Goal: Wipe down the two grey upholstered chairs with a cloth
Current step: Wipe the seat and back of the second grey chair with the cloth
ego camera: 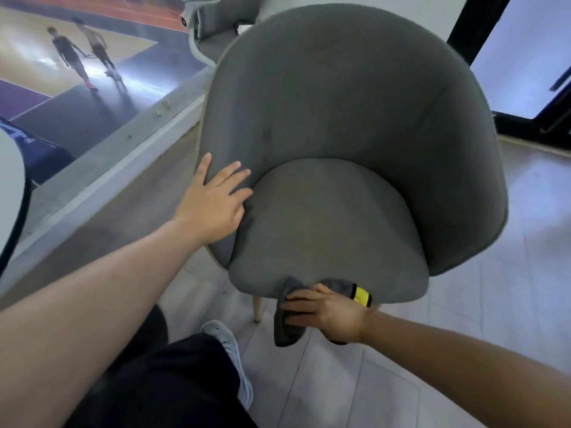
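- Far left, the rim of a white round table [12,193] curves into view. Beyond the ledge, two people walk on a sports court below.
- Next comes the left hand [216,202]. Its fingers are straight and spread, and the palm lies flat on the left wing of the grey chair [355,103], where the backrest wraps round to meet the seat. It grips nothing and looks to be steadying the shell.
- The chair fills the centre, facing the person, with its curved back rising behind the seat cushion [327,223]. One pale wooden leg [256,308] shows under the front edge.
- The upholstery looks soft and slightly napped, so it should give under pressure and drag at a cloth rather than let it slide. On slim legs the chair will probably shift if pushed, so that brace on the wing makes sense.
- At the front lip of the seat is the dark grey cloth [289,330], limp and light, hanging in loose folds below the cushion.
- The right hand [327,313] has its fingers curled over the cloth, bunching it and pressing it against the seat's front edge.
- A yellow tag [362,295] pokes out just right of the knuckles.
- A second grey chair cannot be made out for certain.
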`<action>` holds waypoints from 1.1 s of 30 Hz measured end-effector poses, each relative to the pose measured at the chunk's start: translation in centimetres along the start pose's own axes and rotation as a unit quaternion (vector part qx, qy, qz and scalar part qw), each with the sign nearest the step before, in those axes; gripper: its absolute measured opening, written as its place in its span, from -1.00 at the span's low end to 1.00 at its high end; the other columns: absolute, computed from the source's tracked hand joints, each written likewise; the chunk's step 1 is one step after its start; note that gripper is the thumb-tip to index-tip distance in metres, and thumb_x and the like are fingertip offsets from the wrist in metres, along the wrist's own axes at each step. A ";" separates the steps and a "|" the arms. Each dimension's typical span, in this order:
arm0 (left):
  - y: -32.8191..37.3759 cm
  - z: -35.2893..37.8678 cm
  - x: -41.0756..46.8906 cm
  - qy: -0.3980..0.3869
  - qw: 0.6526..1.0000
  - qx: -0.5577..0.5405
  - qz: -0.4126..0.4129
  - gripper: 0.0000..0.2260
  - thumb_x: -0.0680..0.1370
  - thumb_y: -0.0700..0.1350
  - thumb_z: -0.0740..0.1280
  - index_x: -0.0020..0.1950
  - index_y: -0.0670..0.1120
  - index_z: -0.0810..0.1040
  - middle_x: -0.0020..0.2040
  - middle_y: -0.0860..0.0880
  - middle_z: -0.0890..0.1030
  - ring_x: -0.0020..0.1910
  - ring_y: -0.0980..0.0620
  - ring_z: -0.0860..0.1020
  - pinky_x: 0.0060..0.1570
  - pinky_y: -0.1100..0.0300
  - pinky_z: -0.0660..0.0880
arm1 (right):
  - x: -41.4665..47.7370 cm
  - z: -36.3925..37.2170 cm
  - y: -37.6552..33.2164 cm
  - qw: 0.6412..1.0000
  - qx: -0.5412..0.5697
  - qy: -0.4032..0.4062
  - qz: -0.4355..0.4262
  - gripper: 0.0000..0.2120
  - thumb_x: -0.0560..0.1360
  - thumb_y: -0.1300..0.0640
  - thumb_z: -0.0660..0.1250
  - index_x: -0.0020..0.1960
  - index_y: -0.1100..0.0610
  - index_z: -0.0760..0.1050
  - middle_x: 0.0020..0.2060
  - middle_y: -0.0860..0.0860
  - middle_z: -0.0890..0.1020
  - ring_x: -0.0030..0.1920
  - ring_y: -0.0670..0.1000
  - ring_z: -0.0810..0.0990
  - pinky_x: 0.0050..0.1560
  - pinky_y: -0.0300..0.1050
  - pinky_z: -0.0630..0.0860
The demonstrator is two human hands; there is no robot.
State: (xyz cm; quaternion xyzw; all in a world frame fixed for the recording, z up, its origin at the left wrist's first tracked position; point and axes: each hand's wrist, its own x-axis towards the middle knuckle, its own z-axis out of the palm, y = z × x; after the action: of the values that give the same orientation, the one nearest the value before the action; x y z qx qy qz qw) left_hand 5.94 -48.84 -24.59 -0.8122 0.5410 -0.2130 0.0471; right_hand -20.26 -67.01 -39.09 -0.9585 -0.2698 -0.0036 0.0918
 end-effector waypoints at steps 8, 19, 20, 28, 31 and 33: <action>-1.3 -1.1 1.0 -0.005 0.999 -0.002 -0.045 -0.63 0.57 -0.04 0.15 0.26 -0.10 0.63 0.49 -0.13 0.44 0.56 -0.13 0.26 0.55 -0.21 0.05 | 10.6 -3.9 -1.2 0.937 0.011 0.156 0.312 -0.53 0.54 0.05 0.23 0.44 0.01 0.35 0.47 0.13 0.31 0.38 0.22 0.32 0.20 0.16 0.41; -1.0 1.3 0.8 0.058 0.995 0.046 -0.061 -0.62 0.54 -0.16 0.24 0.35 -0.19 0.56 0.48 -0.21 0.44 0.56 -0.18 0.25 0.55 -0.16 -0.01 | 15.7 3.0 -2.3 0.899 0.012 0.120 0.421 -0.49 0.60 -0.05 0.09 0.50 0.10 0.29 0.46 0.21 0.35 0.49 0.21 0.25 0.42 0.29 0.21; -1.1 1.3 0.8 0.060 0.996 0.044 -0.059 -0.61 0.54 -0.16 0.23 0.34 -0.19 0.56 0.48 -0.21 0.44 0.55 -0.19 0.25 0.55 -0.14 -0.01 | 14.5 2.9 -1.9 0.899 0.006 0.121 0.422 -0.49 0.60 -0.05 0.08 0.50 0.11 0.28 0.45 0.21 0.35 0.49 0.22 0.25 0.43 0.28 0.21; -1.2 1.6 0.4 0.098 0.993 0.025 -0.058 -0.67 0.56 -0.21 0.20 0.27 -0.22 0.58 0.44 -0.22 0.48 0.52 -0.22 0.31 0.57 -0.04 -0.07 | -0.5 1.6 1.7 0.881 -0.057 0.154 0.445 -0.52 0.61 -0.06 0.20 0.49 0.07 0.32 0.45 0.12 0.39 0.49 0.14 0.27 0.43 0.17 0.26; -1.0 1.7 0.4 0.104 0.993 0.019 -0.058 -0.67 0.56 -0.21 0.20 0.26 -0.22 0.59 0.44 -0.22 0.48 0.52 -0.22 0.30 0.56 -0.06 -0.04 | -6.9 1.0 3.6 0.864 -0.073 0.162 0.471 -0.50 0.57 -0.03 0.27 0.48 0.06 0.33 0.44 0.10 0.40 0.48 0.13 0.30 0.40 0.16 0.31; -1.0 1.7 0.4 0.101 0.993 0.015 -0.058 -0.67 0.55 -0.20 0.19 0.25 -0.23 0.59 0.44 -0.23 0.47 0.52 -0.23 0.30 0.56 -0.06 -0.05 | -10.6 0.7 4.9 0.848 -0.074 0.170 0.496 -0.50 0.56 -0.02 0.26 0.47 0.08 0.35 0.43 0.12 0.41 0.47 0.15 0.32 0.37 0.18 0.34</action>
State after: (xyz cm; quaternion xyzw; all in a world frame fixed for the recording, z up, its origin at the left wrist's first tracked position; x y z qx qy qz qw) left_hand 7.58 -49.05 -25.69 -0.8156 0.4921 -0.3042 -0.0077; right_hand -26.85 -76.44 -41.22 -0.9529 0.2629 -0.1406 0.0545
